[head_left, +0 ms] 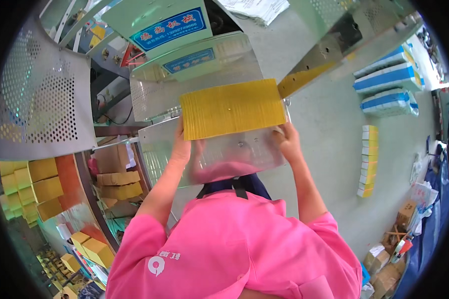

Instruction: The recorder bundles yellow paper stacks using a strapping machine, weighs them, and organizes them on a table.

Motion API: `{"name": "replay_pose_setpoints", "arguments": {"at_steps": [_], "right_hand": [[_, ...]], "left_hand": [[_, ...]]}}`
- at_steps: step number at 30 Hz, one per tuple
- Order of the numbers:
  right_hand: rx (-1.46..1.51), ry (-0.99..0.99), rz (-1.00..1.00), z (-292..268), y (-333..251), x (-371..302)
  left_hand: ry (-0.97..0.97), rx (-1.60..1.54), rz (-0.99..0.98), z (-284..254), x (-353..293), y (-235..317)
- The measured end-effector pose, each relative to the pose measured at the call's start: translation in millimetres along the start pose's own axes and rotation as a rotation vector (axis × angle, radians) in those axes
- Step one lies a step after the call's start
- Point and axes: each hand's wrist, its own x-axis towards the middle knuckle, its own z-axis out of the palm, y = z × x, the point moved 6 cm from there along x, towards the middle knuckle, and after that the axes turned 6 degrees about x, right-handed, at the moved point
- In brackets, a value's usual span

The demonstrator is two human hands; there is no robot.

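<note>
the shiny metal tray [219,160] extends beneath the yellow stack [233,108], presumably to support it; actual contact cannot be confirmed. the stack is positioned between both hands, above the tray. the left hand [181,145] and right hand [289,141] grasp opposite ends, likely so that inward pressure keeps the fine layers aligned.

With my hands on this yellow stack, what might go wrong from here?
The yellow stack shows many thin layers, with the left hand and right hand at its ends, so middle layers might slip out if pressure eases. The nearby metal surface looks smooth and shiny, so the stack could slide on it.
</note>
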Motion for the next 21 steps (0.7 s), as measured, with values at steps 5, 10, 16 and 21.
{"name": "replay_pose_setpoints", "arguments": {"at_steps": [5, 10, 16, 21], "right_hand": [[-0.271, -0.050, -0.161, 14.9, -20.4, 11.4], [-0.462, -0.146, -0.225, 12.8, -80.8, 15.1], [-0.556, -0.216, -0.106, 23.3, -27.1, 36.7], [-0.244, -0.198, 0.186, 3.0, -13.9, 37.9]], "left_hand": [[0.122, 0.328, 0.178, 11.4, -14.0, 33.1], [0.070, 0.140, -0.244, 8.9, -53.3, 70.9], [0.228, 0.207, -0.489, -11.1, -57.8, 3.1], [0.239, 0.206, -0.444, -10.9, -61.4, 8.4]]}}
